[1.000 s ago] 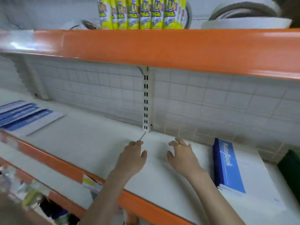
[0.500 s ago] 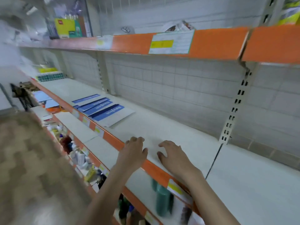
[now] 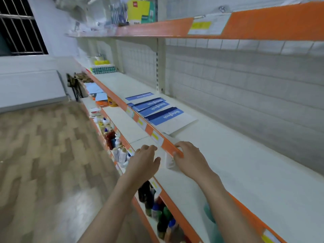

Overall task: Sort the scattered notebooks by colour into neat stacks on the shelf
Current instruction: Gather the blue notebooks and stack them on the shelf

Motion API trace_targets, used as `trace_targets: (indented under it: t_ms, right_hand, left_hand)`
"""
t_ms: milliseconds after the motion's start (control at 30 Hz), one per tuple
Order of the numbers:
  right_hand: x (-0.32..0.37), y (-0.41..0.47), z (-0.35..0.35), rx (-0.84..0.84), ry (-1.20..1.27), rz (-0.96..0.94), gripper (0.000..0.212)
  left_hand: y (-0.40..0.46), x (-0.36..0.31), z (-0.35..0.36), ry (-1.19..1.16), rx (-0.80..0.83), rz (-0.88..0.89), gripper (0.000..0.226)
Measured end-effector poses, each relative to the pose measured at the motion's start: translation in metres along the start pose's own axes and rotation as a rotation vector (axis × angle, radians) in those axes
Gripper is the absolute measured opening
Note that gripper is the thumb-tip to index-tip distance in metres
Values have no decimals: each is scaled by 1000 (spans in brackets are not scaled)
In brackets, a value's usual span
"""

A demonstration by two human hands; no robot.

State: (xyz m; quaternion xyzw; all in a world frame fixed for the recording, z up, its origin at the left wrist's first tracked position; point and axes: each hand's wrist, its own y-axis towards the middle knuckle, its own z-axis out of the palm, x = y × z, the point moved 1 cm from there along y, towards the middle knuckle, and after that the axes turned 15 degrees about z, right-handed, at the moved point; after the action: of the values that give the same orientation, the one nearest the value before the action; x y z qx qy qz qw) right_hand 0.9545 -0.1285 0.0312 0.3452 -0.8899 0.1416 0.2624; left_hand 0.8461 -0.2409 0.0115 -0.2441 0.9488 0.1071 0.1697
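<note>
Long white shelf point(image 3: 245, 163) with orange front lip runs away to the left along a white wire-grid back panel point(image 3: 228, 81); matte flat surface, price tags stuck along the lip. Upper shelf point(image 3: 175, 28) same orange edge, with a yellow-and-white label point(image 3: 208, 25) on it and a yellow-green pack point(image 3: 140, 12) standing further down. Room: wood-pattern herringbone floor point(image 3: 43, 155), white wall, barred window point(image 3: 19, 25) top left. Blue notebooks point(image 3: 156, 109) lie flat on the shelf, fanned and overlapping, white covers with blue bands, near the front edge, ahead of both hands and well apart from them. Lower shelf point(image 3: 126, 123) sticks out below, white too, holds bottles point(image 3: 114, 137) in mixed colours, and more bottles show under the forearms. Far end of the main shelf has a row of teal-capped items point(image 3: 103, 69) with something yellow on top, too blurred to name. Left hand point(image 3: 143, 163) hovers out in front of the shelf lip, fingers loosely bent, holding nothing. Right hand point(image 3: 189, 158) over the front edge, thumb on the orange lip, fingers resting on the shelf top, relaxed and slightly spread, nothing pinched. Small white piece sits between the two hands under the lip, can't tell what it is. Picture is motion-blurred at the edges.
</note>
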Motion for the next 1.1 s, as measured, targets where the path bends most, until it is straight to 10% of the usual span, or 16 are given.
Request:
trace_targets:
  t_ms: [1100]
  right_hand:
    - [118, 276, 74, -262, -163, 444, 37]
  left_hand:
    - [286, 189, -36, -60, 176, 469, 40]
